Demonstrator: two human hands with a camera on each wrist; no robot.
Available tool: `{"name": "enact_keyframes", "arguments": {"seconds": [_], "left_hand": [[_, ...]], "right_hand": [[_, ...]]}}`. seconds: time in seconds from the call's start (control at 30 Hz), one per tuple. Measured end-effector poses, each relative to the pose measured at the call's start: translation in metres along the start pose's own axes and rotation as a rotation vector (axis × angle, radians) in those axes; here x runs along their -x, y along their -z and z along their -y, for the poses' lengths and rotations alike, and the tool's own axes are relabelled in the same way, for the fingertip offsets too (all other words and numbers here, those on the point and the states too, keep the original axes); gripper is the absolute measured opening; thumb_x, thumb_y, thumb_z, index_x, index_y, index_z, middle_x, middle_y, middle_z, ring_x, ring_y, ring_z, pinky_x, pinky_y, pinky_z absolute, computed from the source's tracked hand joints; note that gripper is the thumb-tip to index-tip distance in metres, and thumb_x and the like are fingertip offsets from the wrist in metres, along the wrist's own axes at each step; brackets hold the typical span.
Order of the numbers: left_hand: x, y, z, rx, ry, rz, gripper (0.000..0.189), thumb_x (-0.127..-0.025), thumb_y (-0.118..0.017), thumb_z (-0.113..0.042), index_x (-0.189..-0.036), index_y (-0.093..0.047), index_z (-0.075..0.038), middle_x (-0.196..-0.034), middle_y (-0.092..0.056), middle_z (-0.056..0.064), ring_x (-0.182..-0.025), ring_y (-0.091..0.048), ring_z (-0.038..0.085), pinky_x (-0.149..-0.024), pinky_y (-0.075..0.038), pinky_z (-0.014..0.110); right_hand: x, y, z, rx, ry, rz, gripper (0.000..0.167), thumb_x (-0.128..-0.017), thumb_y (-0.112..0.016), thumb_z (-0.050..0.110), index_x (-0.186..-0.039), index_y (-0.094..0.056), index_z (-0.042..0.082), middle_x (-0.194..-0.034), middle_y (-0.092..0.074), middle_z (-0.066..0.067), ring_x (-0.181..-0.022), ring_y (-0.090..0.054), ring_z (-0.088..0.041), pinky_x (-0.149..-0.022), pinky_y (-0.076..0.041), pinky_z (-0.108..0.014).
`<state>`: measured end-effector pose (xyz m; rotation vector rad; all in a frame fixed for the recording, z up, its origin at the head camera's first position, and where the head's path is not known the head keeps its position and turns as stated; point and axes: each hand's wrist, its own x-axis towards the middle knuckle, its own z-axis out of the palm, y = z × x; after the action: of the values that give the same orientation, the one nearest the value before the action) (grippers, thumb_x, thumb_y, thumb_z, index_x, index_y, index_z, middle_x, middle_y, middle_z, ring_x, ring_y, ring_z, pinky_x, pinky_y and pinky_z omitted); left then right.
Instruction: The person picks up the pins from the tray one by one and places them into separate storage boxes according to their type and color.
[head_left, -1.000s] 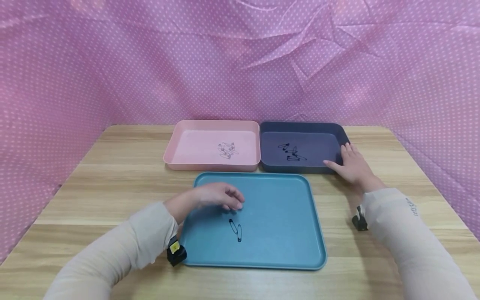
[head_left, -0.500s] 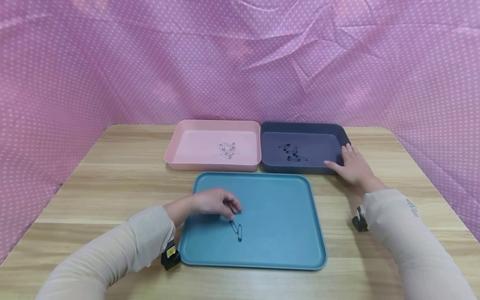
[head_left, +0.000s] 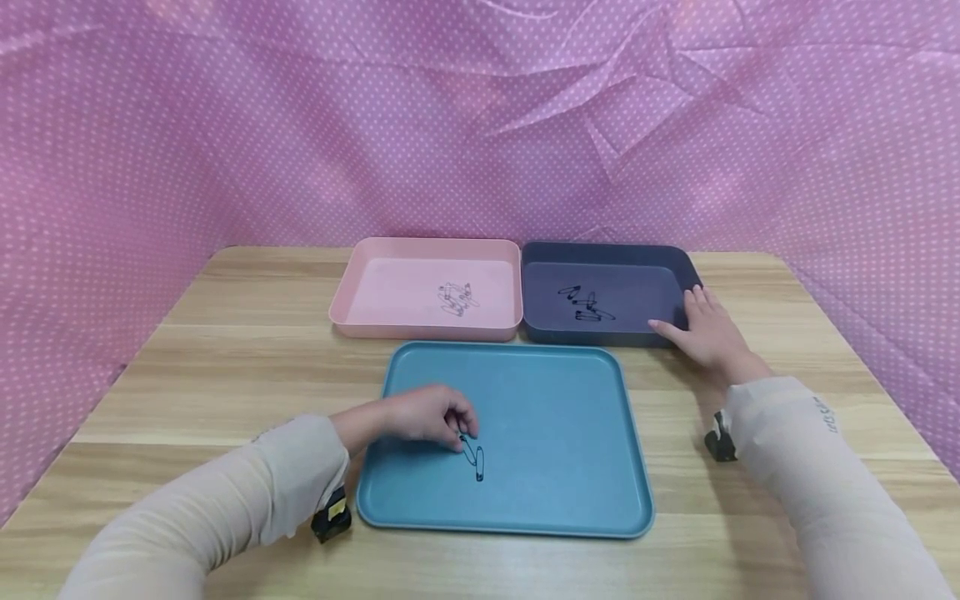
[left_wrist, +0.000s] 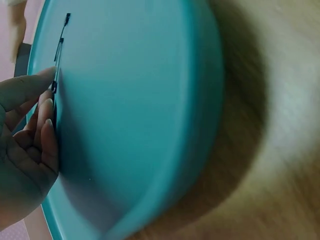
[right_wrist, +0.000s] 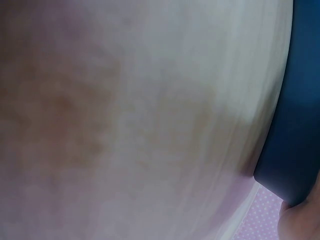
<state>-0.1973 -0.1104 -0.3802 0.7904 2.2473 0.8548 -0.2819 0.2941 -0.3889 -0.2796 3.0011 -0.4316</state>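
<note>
On the teal tray lie two black safety pins, one slanted safety pin and one upright in view, close together. My left hand is at the slanted pin's upper end. Its thumb and forefinger stand on either side of the pin's black head, with a small gap visible; the other fingers curl inward. My right hand rests on the near right corner of the dark blue tray, thumb along the front rim and fingers straight over the side. Only a bit of that hand shows in the right wrist view.
A pink tray holding several silver safety pins stands left of the dark blue tray, side by side. Several black safety pins lie in the dark blue tray. Pink dotted cloth hangs behind the wooden table.
My left hand has come down and nearer to me, from above the two black safety pins to the slanted pin's upper end. My right hand has stayed at the dark blue tray's corner.
</note>
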Motion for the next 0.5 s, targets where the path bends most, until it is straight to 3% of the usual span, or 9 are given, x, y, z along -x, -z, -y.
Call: {"name": "enact_keyframes", "arguments": {"seconds": [0.23,0.5], "left_hand": [[-0.0001,-0.0005,0.0017,-0.063,-0.059,0.006,0.01,-0.073,-0.065,-0.003,-0.077,-0.063,-0.012,-0.075,-0.052,-0.005,-0.071,-0.048,0.011,-0.062,-0.043,0.023],[0.0003,0.001,0.0014,-0.096,-0.056,0.037,0.007,-0.075,-0.064,-0.008,-0.072,-0.061,-0.014,-0.073,-0.052,-0.006,-0.069,-0.049,0.009,-0.061,-0.043,0.022]], "right_hand": [[-0.0006,0.0,-0.0003,0.004,-0.003,0.004,0.095,-0.083,-0.03,0.06,-0.129,-0.001,-0.017,-0.133,0.006,-0.035,-0.124,0.009,-0.041,-0.1,0.003,-0.048],[0.0,0.001,0.001,0.003,-0.002,0.002,0.095,-0.083,-0.03,0.06,-0.129,-0.002,-0.018,-0.133,0.006,-0.035,-0.124,0.008,-0.041,-0.1,0.003,-0.048]]}}
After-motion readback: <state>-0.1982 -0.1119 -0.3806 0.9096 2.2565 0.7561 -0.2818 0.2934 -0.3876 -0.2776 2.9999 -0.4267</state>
